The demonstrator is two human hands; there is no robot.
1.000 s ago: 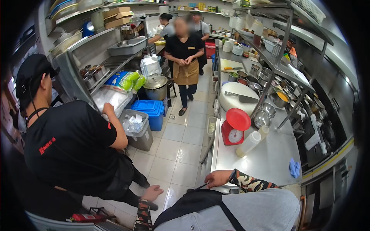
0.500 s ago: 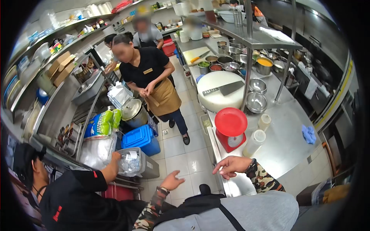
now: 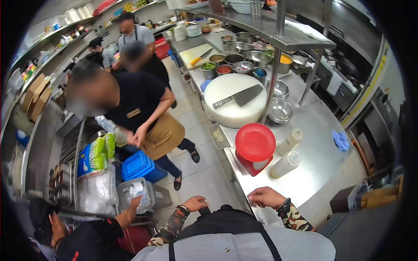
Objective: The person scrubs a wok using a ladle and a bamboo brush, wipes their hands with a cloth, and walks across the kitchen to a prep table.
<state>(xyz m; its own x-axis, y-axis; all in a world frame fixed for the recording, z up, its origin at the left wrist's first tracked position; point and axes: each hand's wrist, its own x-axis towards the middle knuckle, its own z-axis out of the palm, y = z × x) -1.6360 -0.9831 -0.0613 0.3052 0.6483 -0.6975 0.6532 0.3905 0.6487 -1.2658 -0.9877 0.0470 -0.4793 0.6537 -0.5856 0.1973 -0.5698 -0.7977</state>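
Note:
My left hand [image 3: 194,203] hangs over the floor in front of my black apron [image 3: 217,224], its fingers loosely bent and nothing visible in them. My right hand [image 3: 266,198] hovers by the near edge of the steel counter [image 3: 318,167]. Its fingers are loosely curled, not closed, and appear empty. Beyond that hand stands a red kitchen scale [image 3: 255,145] with a round pan. Two squeeze bottles, a nearer one [image 3: 285,165] and a farther one [image 3: 291,141], stand right of the scale. Farther back, a cleaver [image 3: 239,96] lies on a thick round white chopping block [image 3: 233,115].
A person in a tan apron [image 3: 163,135] stands in the aisle at left. Another person's hand [image 3: 130,211] reaches into a grey bin [image 3: 161,195]. Near it is a blue lidded container [image 3: 141,165]. Metal bowls [image 3: 279,111] and a blue cloth [image 3: 340,140] lie on the counter.
Both my hands have drawn in, and their fingers are more bent. The person in the tan apron has come nearer and leans forward. My view has shifted.

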